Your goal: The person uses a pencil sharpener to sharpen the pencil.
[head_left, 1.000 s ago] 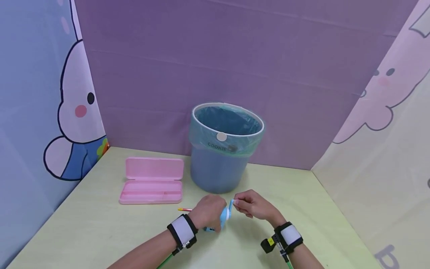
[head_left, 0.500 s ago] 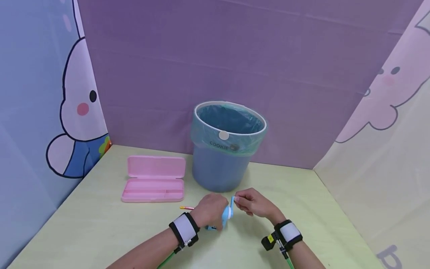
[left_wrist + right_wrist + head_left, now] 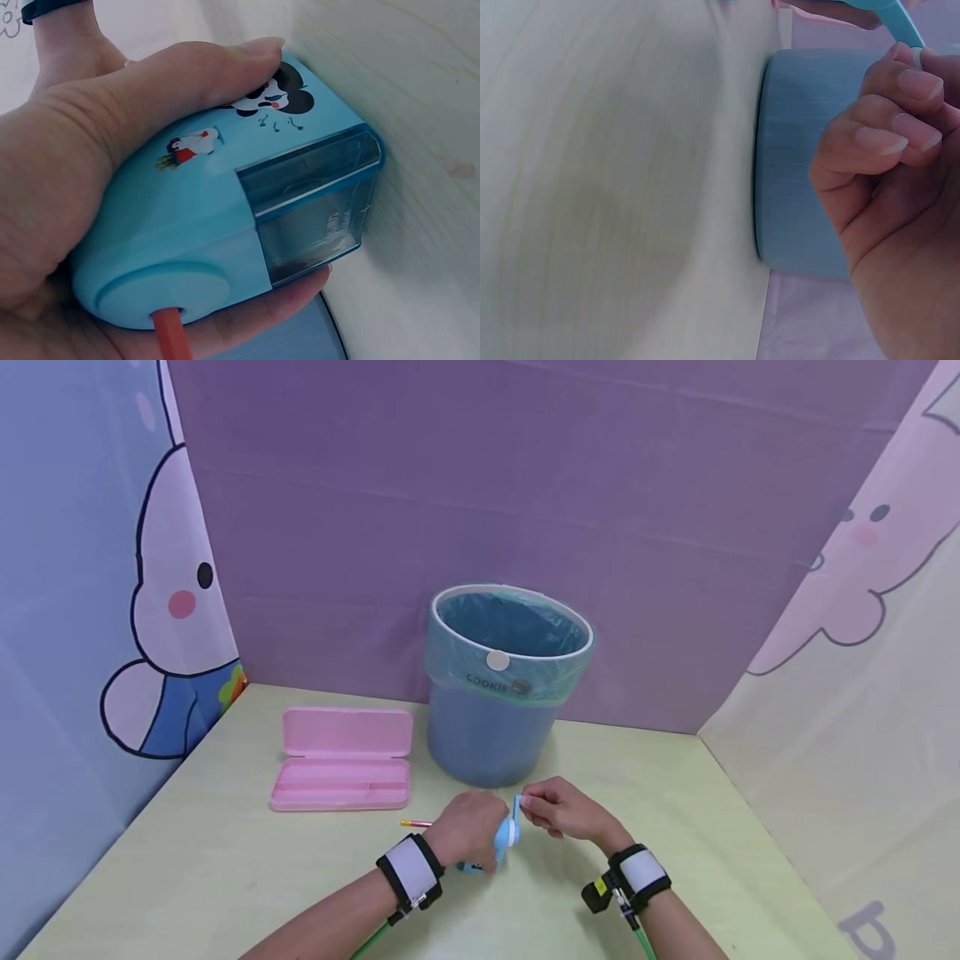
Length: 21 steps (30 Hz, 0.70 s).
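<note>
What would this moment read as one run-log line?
left hand: grips blue sharpener | right hand: pinches crank handle | pencil: in sharpener | pink case: open

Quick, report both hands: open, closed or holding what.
Left hand: closed around the sharpener.
Right hand: pinching the end of the crank.

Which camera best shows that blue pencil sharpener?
The left wrist view: it shows the sharpener close up, with its clear drawer and inserted pencil. The head view shows it small, partly hidden by the left hand; the right wrist view catches mainly its crank.
</note>
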Each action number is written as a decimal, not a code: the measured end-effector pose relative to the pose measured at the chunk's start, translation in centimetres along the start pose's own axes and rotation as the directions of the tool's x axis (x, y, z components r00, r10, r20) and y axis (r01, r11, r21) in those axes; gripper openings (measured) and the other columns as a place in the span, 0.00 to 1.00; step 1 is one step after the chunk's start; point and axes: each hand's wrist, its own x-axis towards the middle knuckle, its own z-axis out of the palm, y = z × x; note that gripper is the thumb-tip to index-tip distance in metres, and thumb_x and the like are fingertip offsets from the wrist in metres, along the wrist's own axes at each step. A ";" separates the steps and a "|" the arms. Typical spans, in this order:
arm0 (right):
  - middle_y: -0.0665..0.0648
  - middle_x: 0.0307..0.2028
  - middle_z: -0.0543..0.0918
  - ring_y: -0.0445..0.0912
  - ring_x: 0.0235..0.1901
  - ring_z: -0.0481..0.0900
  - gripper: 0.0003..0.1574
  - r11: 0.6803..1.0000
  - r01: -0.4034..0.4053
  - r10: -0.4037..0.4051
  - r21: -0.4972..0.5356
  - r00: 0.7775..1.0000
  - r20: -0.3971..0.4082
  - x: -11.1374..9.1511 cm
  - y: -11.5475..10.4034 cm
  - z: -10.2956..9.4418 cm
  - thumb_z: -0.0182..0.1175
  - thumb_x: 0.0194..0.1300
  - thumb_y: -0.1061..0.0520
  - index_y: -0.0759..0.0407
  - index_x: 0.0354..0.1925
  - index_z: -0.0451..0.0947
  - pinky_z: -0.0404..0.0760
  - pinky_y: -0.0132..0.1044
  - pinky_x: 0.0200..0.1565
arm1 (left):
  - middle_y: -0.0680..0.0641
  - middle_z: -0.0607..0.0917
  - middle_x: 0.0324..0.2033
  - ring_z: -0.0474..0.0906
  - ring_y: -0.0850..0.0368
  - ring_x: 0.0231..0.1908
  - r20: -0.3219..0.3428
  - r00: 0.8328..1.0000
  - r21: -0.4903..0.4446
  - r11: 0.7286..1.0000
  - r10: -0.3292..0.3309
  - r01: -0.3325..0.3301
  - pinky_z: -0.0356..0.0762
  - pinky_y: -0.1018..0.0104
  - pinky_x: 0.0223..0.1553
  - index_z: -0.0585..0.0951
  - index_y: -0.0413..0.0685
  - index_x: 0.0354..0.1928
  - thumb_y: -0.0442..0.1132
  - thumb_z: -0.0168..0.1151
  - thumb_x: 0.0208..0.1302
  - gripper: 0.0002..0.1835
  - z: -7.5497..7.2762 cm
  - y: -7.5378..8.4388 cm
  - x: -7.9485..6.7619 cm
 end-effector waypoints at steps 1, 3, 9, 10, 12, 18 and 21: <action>0.50 0.16 0.62 0.43 0.13 0.59 0.24 1.000 0.001 -0.001 0.001 1.000 0.001 0.0 0.0 0.0 0.48 0.76 0.48 0.63 0.27 0.71 0.63 0.33 0.17 | 0.57 0.73 0.21 0.68 0.61 0.24 0.000 1.000 -0.001 1.000 0.000 0.000 0.69 0.69 0.29 0.77 0.51 0.28 0.50 0.83 0.32 0.25 0.0 0.0 0.0; 0.51 0.16 0.62 0.43 0.13 0.60 0.24 1.000 0.005 -0.005 0.001 1.000 0.001 0.0 0.0 -0.1 0.48 0.76 0.49 0.63 0.27 0.72 0.64 0.40 0.16 | 0.57 0.73 0.21 0.68 0.61 0.25 0.005 1.000 -0.011 1.000 -0.001 0.001 0.70 0.68 0.29 0.77 0.51 0.28 0.50 0.84 0.32 0.25 -0.1 0.0 0.0; 0.50 0.15 0.63 0.42 0.13 0.60 0.25 1.000 0.010 -0.010 0.001 1.000 0.003 0.1 0.1 0.0 0.49 0.76 0.48 0.66 0.29 0.72 0.64 0.41 0.16 | 0.57 0.73 0.21 0.68 0.61 0.25 0.011 1.000 -0.020 1.000 -0.014 0.014 0.70 0.68 0.30 0.77 0.51 0.28 0.49 0.83 0.33 0.25 -0.3 0.0 -0.1; 0.50 0.15 0.63 0.42 0.13 0.60 0.26 1.000 0.010 -0.010 0.005 1.000 0.004 0.1 0.2 0.1 0.49 0.76 0.48 0.68 0.30 0.72 0.64 0.38 0.16 | 0.57 0.73 0.21 0.68 0.61 0.25 0.010 1.000 -0.017 1.000 -0.017 0.017 0.70 0.68 0.30 0.77 0.51 0.28 0.49 0.83 0.33 0.25 -0.3 0.0 -0.1; 0.50 0.15 0.63 0.42 0.13 0.59 0.28 1.000 0.004 -0.004 0.021 1.000 0.007 0.2 0.3 0.1 0.49 0.76 0.47 0.73 0.32 0.72 0.63 0.33 0.17 | 0.57 0.73 0.21 0.68 0.61 0.25 0.009 1.000 -0.008 1.000 -0.020 0.020 0.70 0.68 0.30 0.77 0.51 0.29 0.49 0.83 0.32 0.25 -0.2 0.0 -0.2; 0.50 0.16 0.62 0.42 0.13 0.56 0.29 0.999 -0.019 0.018 0.048 1.000 0.017 0.2 0.9 0.2 0.49 0.76 0.47 0.75 0.35 0.72 0.59 0.33 0.16 | 0.57 0.73 0.21 0.69 0.61 0.25 0.002 1.000 -0.001 1.000 -0.011 0.011 0.70 0.68 0.31 0.77 0.51 0.28 0.49 0.83 0.32 0.25 0.0 0.1 -0.1; 0.51 0.16 0.62 0.43 0.12 0.56 0.29 0.999 -0.019 0.018 0.034 1.000 0.018 0.3 0.9 0.1 0.49 0.76 0.46 0.74 0.35 0.73 0.58 0.33 0.16 | 0.57 0.74 0.21 0.69 0.61 0.25 0.002 1.000 0.003 1.000 -0.011 0.011 0.70 0.68 0.30 0.77 0.51 0.28 0.50 0.83 0.32 0.25 -0.1 0.0 -0.1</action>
